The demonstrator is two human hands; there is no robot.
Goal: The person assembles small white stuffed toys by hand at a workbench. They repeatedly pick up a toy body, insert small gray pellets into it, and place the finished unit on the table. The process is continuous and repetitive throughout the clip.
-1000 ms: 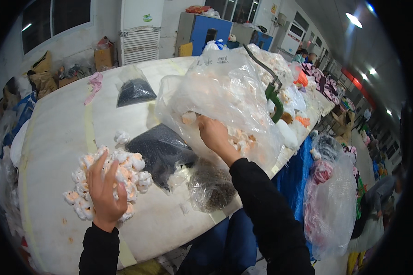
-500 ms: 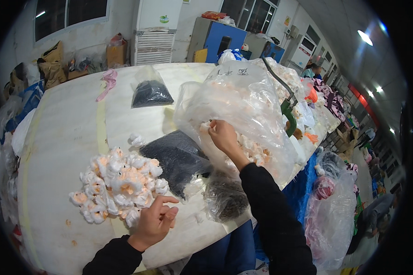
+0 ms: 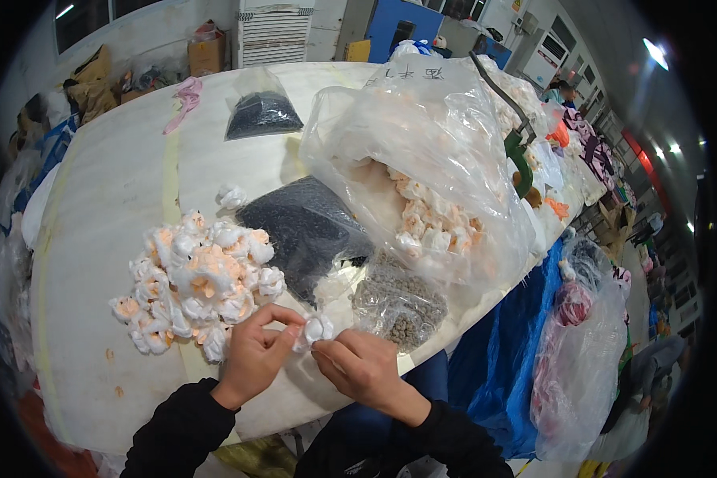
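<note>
White fluff showed between the fingertips: one small, roundish puff [image 3: 316, 329], held just above the near part of the table [image 3: 95, 199]. Its left edge was pinched by the thumb and finger of the left hand [image 3: 260, 350], which sat at about eight o'clock from it. At four o'clock, the right hand [image 3: 362, 370] had its fingers curled together, closed on the puff's lower right edge. Neither hand was nearer, since both touched it, one from each side, the two sets of fingertips facing each other across it. No clear long axis showed; it looked nearly as wide as tall, and its underside was hidden by the fingers.

Just beyond the left hand, toward ten o'clock from the puff, lay a heap of white and peach pieces [image 3: 203, 279], the left hand being the closer of the two to it. Between two and three o'clock, near the right hand, was a clear bag of grey-brown pellets [image 3: 402, 311]. A bag of dark grains [image 3: 295, 227] lay at twelve. Farther out, at one o'clock, a big clear sack [image 3: 422, 135] held more peach and white pieces. A single loose puff [image 3: 231, 197] rested at eleven, apart from the fingers, just past the heap.
</note>
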